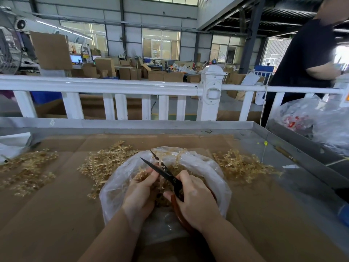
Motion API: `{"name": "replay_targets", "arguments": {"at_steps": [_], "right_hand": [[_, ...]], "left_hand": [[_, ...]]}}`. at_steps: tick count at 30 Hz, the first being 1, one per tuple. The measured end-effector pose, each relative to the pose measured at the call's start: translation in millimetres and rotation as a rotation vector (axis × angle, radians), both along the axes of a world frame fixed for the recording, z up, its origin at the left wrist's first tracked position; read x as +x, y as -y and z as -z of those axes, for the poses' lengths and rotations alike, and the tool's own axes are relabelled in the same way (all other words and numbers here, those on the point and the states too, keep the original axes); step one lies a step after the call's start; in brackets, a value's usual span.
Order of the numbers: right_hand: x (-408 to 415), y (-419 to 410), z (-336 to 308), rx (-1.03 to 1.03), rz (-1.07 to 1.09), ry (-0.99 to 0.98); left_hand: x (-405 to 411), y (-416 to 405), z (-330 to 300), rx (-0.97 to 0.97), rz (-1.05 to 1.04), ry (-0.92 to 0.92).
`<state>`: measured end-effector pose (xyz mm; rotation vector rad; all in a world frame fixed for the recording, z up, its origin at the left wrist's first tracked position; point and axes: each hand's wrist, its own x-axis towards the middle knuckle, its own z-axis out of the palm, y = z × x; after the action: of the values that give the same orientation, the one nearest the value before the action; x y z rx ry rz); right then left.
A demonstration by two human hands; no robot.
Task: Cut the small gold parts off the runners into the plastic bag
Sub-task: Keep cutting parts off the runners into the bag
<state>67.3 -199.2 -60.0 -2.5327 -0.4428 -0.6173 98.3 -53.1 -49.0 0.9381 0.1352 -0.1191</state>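
Cardboard covers the bench; over the plastic bag [211, 173] my left hand [140, 193] pinches a gold runner [142, 174], my right hand [194, 201] grips the scissors [160, 170], blades apart, pointing away toward it

The right hand [194, 203] hides most of the scissors' red handles [178, 214].

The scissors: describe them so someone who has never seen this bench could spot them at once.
On the cardboard-covered bench, find the clear plastic bag between the gold runner piles. Over its mouth, the right hand grips the scissors: black open blades, reddish-brown handle, the only dark tool among pale gold plastic.
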Motion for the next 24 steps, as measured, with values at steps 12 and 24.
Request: {"name": "replay_targets", "arguments": {"at_steps": [12,24], "right_hand": [[-1.4,-2.5,1.6,0.001,0.042,0.045],[1.2,0.3,-5.0,0.012,-0.013,0.004]], "left_hand": [[-3.3,2.7,-1.6,0.024,0.087,0.02],[-4.7,2.5,-3.5,0.032,0.144,0.047]]}}
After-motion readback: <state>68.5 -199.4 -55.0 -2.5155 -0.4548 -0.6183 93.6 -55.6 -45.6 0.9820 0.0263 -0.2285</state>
